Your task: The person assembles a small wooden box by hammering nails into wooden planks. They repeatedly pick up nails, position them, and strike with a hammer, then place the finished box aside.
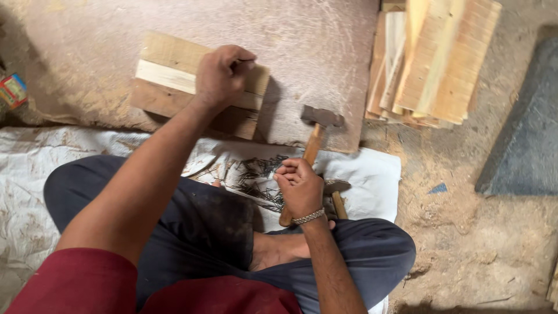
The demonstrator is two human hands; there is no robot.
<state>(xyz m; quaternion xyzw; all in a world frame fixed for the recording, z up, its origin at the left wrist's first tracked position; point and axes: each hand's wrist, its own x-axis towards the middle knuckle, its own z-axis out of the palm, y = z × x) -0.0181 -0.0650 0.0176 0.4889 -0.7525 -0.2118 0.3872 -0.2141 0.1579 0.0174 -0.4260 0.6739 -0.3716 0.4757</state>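
My left hand rests on a small assembly of wooden slats lying on a plywood board, its fingertips pinched together as if on a small nail, too small to confirm. My right hand grips the wooden handle of a hammer, whose dark metal head hangs just above the board's near edge, to the right of the slats. A heap of thin nails lies on the white sheet below the hammer, between my knees.
A stack of wooden slats lies at the upper right on the dusty ground. A grey slab sits at the far right. A second hammer rests beside my right hand. My crossed legs cover the white sheet.
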